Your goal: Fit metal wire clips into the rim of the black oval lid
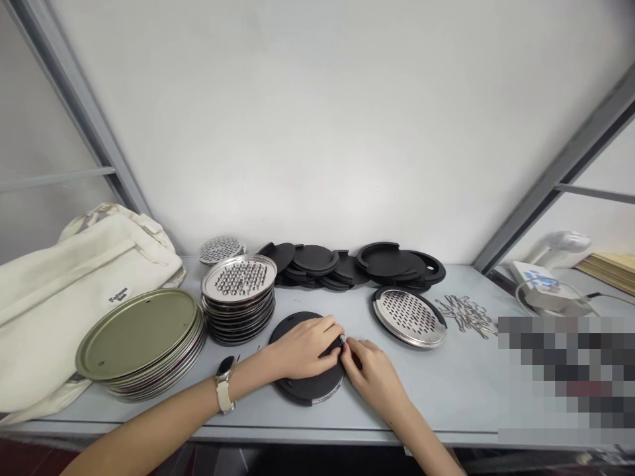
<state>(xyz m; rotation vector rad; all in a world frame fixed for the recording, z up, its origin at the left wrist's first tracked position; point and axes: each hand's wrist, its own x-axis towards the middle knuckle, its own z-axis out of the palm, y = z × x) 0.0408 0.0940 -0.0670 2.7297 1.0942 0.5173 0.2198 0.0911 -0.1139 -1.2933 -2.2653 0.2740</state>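
A black round disc (317,389) with a shiny metal rim lies flat near the table's front. Across its top rests my left hand (308,345), fingers curled toward the right edge, gripping there; a watch with a pale strap is on that wrist. My right hand (372,371) is closed at the same edge, its fingertips pinching a small shiny metal piece (342,339). The fingers partly cover that piece, so its full shape is hidden. Just beyond my right hand sits a round metal grater plate (409,316) with black edge pieces.
Green round plates (143,337) are stacked at left, before a cream cloth bag (89,271). Beside them rises a stack of round graters (239,281). Black discs and rings (312,259) lie along the wall. Metal wire clips (466,314) are heaped right, near a white device (546,287).
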